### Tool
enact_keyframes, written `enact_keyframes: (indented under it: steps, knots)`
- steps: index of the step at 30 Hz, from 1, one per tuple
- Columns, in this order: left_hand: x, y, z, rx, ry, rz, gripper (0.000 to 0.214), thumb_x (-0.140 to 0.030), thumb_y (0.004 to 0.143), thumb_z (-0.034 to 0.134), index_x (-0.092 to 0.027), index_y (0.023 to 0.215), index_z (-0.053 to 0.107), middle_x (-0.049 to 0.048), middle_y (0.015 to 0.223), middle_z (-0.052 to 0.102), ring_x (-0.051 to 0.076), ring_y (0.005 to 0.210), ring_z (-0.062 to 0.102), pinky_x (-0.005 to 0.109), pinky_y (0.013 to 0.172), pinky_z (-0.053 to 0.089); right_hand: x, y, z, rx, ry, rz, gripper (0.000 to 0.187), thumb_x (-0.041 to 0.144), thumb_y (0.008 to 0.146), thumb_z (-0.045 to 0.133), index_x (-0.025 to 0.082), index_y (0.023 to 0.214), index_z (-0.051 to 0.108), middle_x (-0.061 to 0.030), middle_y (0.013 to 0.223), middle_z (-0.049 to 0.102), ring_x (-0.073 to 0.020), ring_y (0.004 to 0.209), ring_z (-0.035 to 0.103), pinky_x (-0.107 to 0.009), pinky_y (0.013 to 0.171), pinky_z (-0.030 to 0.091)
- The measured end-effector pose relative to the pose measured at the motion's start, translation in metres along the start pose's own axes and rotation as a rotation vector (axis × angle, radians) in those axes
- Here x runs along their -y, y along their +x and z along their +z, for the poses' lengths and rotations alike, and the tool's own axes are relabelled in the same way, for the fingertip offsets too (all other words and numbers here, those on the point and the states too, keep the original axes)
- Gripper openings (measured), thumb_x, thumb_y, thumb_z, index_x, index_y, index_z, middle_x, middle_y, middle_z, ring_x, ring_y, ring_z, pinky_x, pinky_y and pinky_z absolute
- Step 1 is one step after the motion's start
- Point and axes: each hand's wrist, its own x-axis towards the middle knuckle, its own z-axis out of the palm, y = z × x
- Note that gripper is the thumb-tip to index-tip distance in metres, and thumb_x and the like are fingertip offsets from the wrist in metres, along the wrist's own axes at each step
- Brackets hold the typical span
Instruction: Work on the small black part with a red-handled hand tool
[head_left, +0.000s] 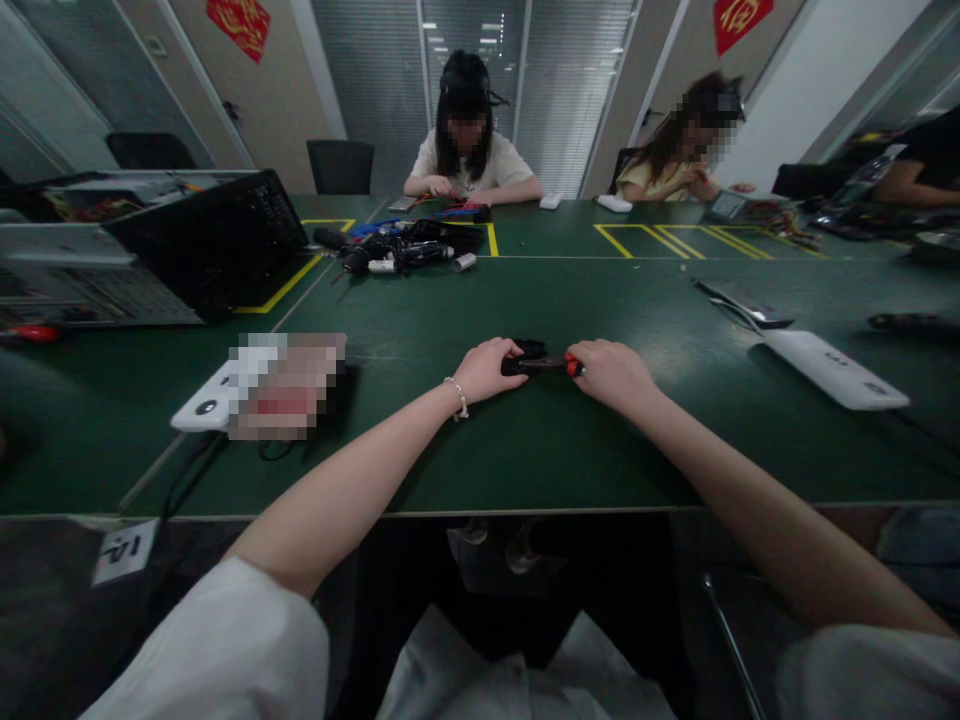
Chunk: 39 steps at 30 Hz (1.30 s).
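Both my hands rest on the green table [525,450] near its middle, closed on the two ends of a small black tool with a red part [541,366]. My left hand [487,368], with a bead bracelet on the wrist, grips the black end. My right hand [611,372] grips the red end. A small dark piece [531,348] lies right behind the tool, touching or nearly touching it.
A white device [217,395] with a cable lies front left. A black open case [214,240] stands back left, and a pile of black tools [397,248] beyond. A white bar [832,368] lies at right. Two people sit across the table, a third at far right.
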Motion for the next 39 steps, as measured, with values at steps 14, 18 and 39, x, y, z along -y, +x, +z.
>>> enact_keyframes:
  steps: [14, 18, 39]
  knots:
    - [-0.0006, -0.0006, -0.0010, 0.010, -0.006, -0.007, 0.028, -0.035, 0.072, 0.062, -0.019, 0.094, 0.057, 0.0051, 0.099, 0.060, 0.021, 0.092, 0.056, 0.034, 0.078, 0.046, 0.0004, 0.0002, -0.0007, 0.011, 0.020, 0.012, 0.017, 0.022, 0.076, 0.048, 0.017, 0.089, 0.058, -0.0067, 0.085, 0.064, -0.0192, 0.075, 0.056, -0.029, 0.061, 0.037]
    - [-0.0011, -0.0004, -0.0017, 0.019, -0.009, -0.008, 0.028, -0.035, 0.072, 0.062, -0.019, 0.094, 0.057, 0.0053, 0.099, 0.059, 0.021, 0.092, 0.056, 0.034, 0.077, 0.046, 0.0006, 0.0004, -0.0007, 0.003, 0.011, 0.001, 0.018, 0.022, 0.076, 0.047, 0.017, 0.088, 0.058, -0.0068, 0.085, 0.064, -0.0193, 0.075, 0.056, -0.029, 0.062, 0.038]
    - [-0.0008, -0.0007, -0.0009, 0.012, -0.023, -0.012, 0.030, -0.035, 0.072, 0.062, -0.018, 0.096, 0.057, 0.0055, 0.099, 0.059, 0.021, 0.092, 0.056, 0.034, 0.078, 0.046, 0.0014, 0.0007, -0.0025, 0.029, 0.009, 0.009, 0.019, 0.022, 0.076, 0.047, 0.017, 0.089, 0.059, -0.0081, 0.088, 0.065, -0.0200, 0.076, 0.056, -0.030, 0.063, 0.037]
